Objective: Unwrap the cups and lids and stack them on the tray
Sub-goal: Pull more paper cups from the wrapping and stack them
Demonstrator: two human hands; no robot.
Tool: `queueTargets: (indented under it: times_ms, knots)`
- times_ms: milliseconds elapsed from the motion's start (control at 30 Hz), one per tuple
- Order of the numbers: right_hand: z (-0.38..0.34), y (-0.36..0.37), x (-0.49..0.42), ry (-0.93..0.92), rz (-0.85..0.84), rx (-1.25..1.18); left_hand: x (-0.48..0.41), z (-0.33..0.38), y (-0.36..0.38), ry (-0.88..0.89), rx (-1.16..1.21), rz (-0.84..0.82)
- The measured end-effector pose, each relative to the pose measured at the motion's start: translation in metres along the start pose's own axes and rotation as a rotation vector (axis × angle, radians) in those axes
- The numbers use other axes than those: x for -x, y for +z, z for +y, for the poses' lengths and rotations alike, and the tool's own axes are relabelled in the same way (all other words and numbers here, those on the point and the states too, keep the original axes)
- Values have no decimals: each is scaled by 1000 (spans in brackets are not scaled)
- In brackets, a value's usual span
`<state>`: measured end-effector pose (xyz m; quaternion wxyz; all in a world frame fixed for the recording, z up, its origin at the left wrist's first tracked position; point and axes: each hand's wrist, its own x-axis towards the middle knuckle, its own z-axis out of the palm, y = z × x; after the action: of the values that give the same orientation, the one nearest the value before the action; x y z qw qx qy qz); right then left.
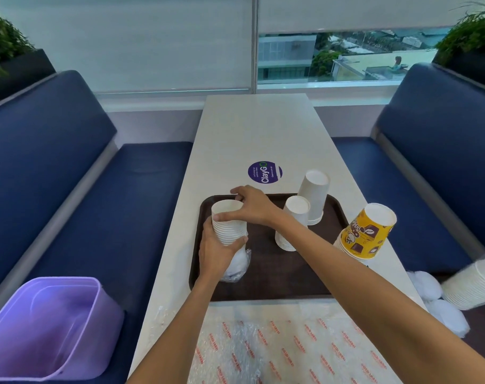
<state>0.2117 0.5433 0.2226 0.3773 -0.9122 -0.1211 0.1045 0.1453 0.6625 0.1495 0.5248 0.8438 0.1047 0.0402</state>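
While the long white table (252,128) runs far toward the window, a dark brown tray (277,284) lies on its near half, with a sheet of red-printed bubble wrap (277,350) just nearer. Over the tray's left side, the left hand (217,252) is wrapped around a stack of white cups (229,227), whose lower end sits in a clear plastic sleeve (237,266). The right hand (251,207) pinches the stack's top rim between thumb and fingers. A taller white stack (313,195) and a shorter white stack (292,223) stand upturned on the tray's right half. A yellow printed stack (366,234) tilts at the tray's right edge.
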Motion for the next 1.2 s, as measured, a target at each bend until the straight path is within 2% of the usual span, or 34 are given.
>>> queueTargets:
  times_ms: [167, 300, 500, 900, 1033, 1200]
  knots:
    - [-9, -2, -17, 41, -87, 113, -6, -2, 0, -30, -18, -11]
    - [-13, -1, -28, 83, -152, 155, -11, 3, 4, -78, -127, 37]
    - [-18, 0, -38, 102, -213, 200, -14, 4, 3, -111, -177, -25]
    - [-24, -6, -30, 76, -200, 280, -8, 1, 2, -54, -214, 6]
    - [-29, -12, -27, 78, -212, 309, -5, -6, -4, 2, -61, -40]
    - [-31, -14, -21, 103, -229, 332, 1, -5, -8, 9, -27, -46]
